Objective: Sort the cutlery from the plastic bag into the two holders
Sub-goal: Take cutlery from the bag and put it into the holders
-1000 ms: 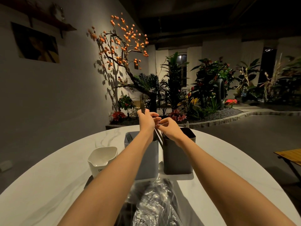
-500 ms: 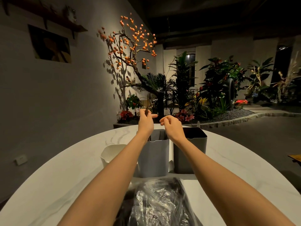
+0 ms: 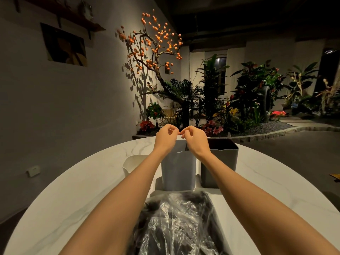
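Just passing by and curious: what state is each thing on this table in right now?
Left hand: fingers curled above the light holder; grasp unclear.
Right hand: fingers curled beside it, fingertips nearly meeting.
Light holder: upright, dark cutlery tips showing inside.
Dark holder: upright, contents not visible.
Plastic bag: lying crumpled, dark contents inside.
White cup: upright, partly hidden.

Both hands [image 3: 181, 137] curled above light holder [image 3: 178, 170].
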`<state>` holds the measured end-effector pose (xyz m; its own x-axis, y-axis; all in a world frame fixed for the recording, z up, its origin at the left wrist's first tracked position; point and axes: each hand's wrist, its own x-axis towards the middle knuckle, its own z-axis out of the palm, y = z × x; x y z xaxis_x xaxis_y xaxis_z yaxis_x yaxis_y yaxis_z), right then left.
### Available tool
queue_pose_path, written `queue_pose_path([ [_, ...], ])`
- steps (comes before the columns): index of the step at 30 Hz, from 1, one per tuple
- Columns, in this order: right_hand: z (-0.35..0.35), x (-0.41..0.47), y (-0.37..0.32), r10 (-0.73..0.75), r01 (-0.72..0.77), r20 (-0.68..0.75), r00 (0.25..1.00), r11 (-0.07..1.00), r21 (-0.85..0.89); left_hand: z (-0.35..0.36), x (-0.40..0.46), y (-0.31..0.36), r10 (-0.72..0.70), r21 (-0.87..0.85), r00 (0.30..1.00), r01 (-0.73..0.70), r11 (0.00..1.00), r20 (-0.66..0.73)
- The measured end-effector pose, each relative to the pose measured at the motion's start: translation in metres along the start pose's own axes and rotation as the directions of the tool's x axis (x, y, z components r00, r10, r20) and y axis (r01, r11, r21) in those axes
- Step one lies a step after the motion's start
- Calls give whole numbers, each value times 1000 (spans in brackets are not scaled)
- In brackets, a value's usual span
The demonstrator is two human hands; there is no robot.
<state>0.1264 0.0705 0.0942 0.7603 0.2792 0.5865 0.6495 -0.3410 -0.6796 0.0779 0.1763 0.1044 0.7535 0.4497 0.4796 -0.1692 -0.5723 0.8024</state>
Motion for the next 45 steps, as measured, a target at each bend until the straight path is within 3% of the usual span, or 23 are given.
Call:
queue_pose_path([
  [6, -5, -20, -12, -36, 40, 102, 994, 998, -39, -11, -24, 5, 26, -16, 1000, -26, 1000, -7],
  [28, -32, -158, -21, -17, 23, 229, 973, 999, -26, -27, -169, -5, -12, -54, 999, 15, 998, 42],
  [37, -31, -219, -24, -69, 50, 261, 963, 995, 81, -39, -220, -21, 56, 105, 998, -55, 993, -2],
  [40, -25, -235, -20, -80, 72, 288, 954, 997, 39, -41, -234, -35, 34, 250, 999, -31, 968, -7],
  [45, -18, -240, -10, -97, 116, 316, 944, 992, -41, -38, -238, -44, 64, 238, 995, -81, 968, 78],
])
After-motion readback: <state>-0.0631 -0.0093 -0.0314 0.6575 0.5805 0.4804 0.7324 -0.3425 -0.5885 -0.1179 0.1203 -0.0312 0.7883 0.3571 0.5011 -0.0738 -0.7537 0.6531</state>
